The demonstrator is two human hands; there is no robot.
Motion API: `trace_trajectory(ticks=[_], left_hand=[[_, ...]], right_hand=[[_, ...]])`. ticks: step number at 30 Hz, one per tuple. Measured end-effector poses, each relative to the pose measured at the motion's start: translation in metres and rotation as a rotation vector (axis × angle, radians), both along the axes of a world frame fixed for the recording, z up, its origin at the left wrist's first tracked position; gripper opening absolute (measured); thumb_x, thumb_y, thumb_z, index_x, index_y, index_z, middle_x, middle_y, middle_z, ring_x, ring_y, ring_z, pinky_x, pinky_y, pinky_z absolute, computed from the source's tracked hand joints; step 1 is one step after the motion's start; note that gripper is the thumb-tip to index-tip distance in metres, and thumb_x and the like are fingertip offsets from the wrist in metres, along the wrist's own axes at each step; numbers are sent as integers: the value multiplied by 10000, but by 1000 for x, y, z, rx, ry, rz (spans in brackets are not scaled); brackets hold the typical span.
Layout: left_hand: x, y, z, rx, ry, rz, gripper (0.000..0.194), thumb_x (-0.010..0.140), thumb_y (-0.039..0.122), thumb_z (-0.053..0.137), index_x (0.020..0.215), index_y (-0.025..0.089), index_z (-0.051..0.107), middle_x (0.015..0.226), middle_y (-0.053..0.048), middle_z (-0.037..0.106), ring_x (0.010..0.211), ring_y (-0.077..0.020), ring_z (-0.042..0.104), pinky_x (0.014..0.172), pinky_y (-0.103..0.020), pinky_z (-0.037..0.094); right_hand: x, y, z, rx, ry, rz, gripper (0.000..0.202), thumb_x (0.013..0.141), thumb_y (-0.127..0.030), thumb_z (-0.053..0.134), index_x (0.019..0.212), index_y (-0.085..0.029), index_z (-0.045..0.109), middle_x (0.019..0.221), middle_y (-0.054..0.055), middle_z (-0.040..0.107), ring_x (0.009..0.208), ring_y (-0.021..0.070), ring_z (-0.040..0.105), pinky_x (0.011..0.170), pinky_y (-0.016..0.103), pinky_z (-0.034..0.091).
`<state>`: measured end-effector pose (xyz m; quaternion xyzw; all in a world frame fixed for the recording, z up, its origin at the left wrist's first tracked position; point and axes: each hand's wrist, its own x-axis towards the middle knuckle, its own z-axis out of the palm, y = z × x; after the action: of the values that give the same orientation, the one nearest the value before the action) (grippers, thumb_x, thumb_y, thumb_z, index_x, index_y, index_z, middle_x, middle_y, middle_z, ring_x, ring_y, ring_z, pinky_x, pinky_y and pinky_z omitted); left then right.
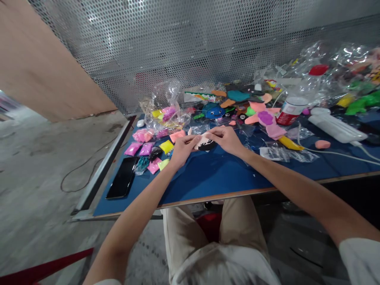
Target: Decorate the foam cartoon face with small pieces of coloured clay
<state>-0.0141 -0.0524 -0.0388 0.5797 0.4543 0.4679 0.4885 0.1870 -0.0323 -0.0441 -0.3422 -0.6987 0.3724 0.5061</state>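
Between my two hands, just above the blue tabletop (208, 178), is a small pale clay face (204, 142) with black eyes and a black lower part. My left hand (184, 148) grips its left edge, thumb on top. On the other side my right hand (227, 139) pinches the upper right edge, and its fingers hide part of the piece. Close to my left hand lie several small clay packets, among them a yellow packet (166, 147) and a pink packet (153, 166). Clear plastic film lies beyond the hands.
A black phone (122, 178) lies at the left table edge. Behind are a blue clay figure (215, 111) and crumpled clear bags (169, 99). To the right stand a red-and-white labelled tub (291, 113), a white corded device (337, 126) and a pink clay lump (322, 144). A perforated metal panel (178, 47) rises behind.
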Motion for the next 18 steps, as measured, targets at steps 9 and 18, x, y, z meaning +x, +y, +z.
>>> trace_trajectory(ticks=[9,18], left_hand=[[-5,0,4,36,112,-46,589,735,699,817,1008,178,845,858,-45,777,825,-195,713,795,-344,639],[-5,-3,14,-214,-174,-176,535,661,631,921,865,153,798,858,-55,721,850,-179,695,811,-397,679]], right_hand=[[0,-1,-1,-16,-22,-1,366,850,-532,763,1033,-222,825,997,78,831,891,246,765,761,365,619],[-1,1,1,-7,-10,21,281,863,-471,734,947,-218,823,989,69,831,919,234,756,772,336,585]])
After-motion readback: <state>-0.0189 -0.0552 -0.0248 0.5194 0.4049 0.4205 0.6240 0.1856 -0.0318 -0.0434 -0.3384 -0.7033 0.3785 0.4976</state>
